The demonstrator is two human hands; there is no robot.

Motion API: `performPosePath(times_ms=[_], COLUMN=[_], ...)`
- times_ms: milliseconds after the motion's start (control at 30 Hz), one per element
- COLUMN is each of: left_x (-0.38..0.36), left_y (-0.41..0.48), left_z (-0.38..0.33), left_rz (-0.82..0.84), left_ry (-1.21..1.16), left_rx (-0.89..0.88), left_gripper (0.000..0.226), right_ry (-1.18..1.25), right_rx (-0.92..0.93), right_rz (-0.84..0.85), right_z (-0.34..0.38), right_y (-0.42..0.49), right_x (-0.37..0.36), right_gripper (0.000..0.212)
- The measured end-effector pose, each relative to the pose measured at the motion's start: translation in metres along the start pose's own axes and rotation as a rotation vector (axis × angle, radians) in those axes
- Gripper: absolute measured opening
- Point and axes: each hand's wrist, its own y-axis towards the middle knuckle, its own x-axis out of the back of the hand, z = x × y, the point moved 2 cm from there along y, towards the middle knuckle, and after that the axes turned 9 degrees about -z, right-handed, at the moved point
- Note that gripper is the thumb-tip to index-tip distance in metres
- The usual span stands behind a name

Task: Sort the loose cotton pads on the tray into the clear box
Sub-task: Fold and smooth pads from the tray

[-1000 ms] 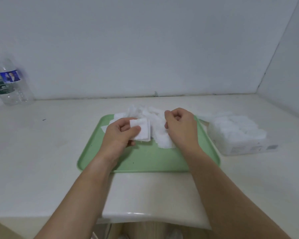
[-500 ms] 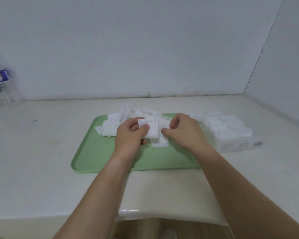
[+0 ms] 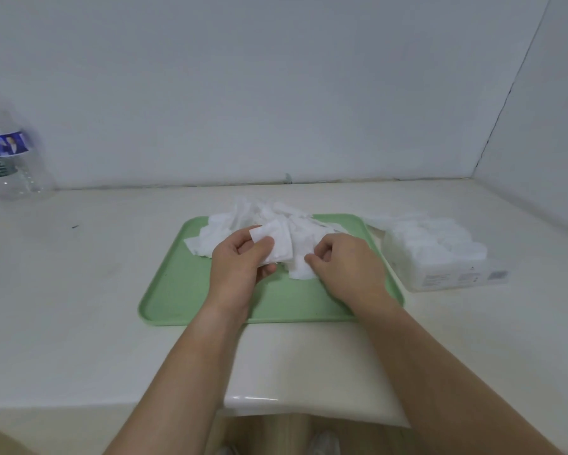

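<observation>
Over the tray, the left hand shows its back, its grip pinching a stack of pads between thumb and fingers. Beside it the right hand curls, its grip narrow at a pad by the heap; I cannot tell whether it holds. The box stands right of the tray.

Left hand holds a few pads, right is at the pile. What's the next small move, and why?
Probably lift the pad that the right hand pinches off the tray and lay it on the stack in the left hand. The stack is thin, the pile is large, and the box stands off to the right, so gathering more first seems sensible.
</observation>
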Motion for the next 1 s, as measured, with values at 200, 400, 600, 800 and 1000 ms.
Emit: performPosePath(times_ms=[200, 400, 600, 800, 1000], left_x=[0.002, 0.002, 0.003, -0.002, -0.007], left_y=[-0.002, -0.001, -0.002, -0.004, -0.012], left_z=[0.001, 0.002, 0.002, 0.002, -0.001], left_rz=[-0.015, -0.034, -0.036, 0.030, 0.151], left_ry=[0.000, 0.013, 0.038, 0.085, 0.104], left_rx=[0.011, 0.021, 0.023, 0.011, -0.021], left_gripper=[0.017, 0.015, 0.016, 0.016, 0.019], right_ry=[0.364, 0.418, 0.837, 1.398, 1.272], right_rx=[-0.070, -0.124, -0.254, -0.377, -0.249], right_rz=[-0.024, -0.067, -0.131, 0.176, 0.316], right_z=[-0.006, -0.010, -0.007, 0.005, 0.012], right_y=[-0.001, -0.002, 0.000, -0.003, -0.009], right_x=[0.007, 0.016, 0.022, 0.022, 0.013], right_gripper=[0.020, 0.021, 0.013, 0.010, 0.011])
